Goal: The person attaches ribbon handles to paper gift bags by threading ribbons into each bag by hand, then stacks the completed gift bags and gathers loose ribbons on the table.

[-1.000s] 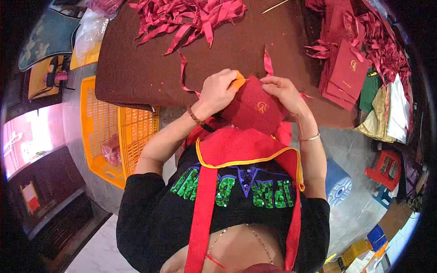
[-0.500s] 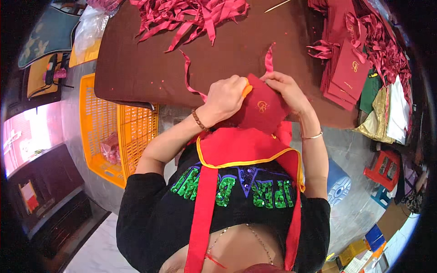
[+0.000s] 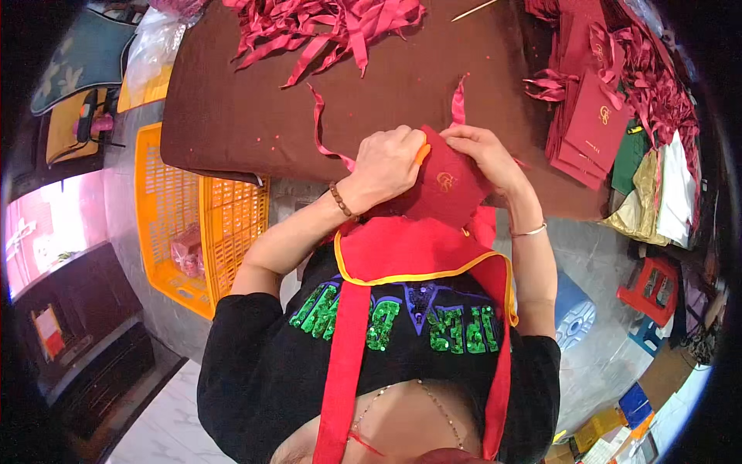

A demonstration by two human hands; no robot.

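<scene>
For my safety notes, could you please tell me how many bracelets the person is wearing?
2: a brown beaded bracelet worn just behind the left hand, and a thin bangle just behind the right hand.

Table [image 3: 232, 116]: before the person, its near edge below the hands.
Ribbon pile [image 3: 332, 31]: on the table's far part, left of centre.
Stick [image 3: 473, 10]: on the table's far part, right of the ribbon pile.
Pouch [image 3: 452, 182]: between left hand [image 3: 386, 168] and right hand [image 3: 487, 157], at the near edge.
Ribbon ends: one [image 3: 318, 124] beyond and left of the left hand, one [image 3: 457, 108] just beyond the right.
Pouch stack [image 3: 591, 127]: on the table's right side, ribbon heap [image 3: 657, 97] along its right.
Crate [image 3: 168, 174]: on the floor, left, partly under the table's corner; packet [image 3: 187, 254] inside.
Stool [image 3: 648, 290]: right of the person.
</scene>
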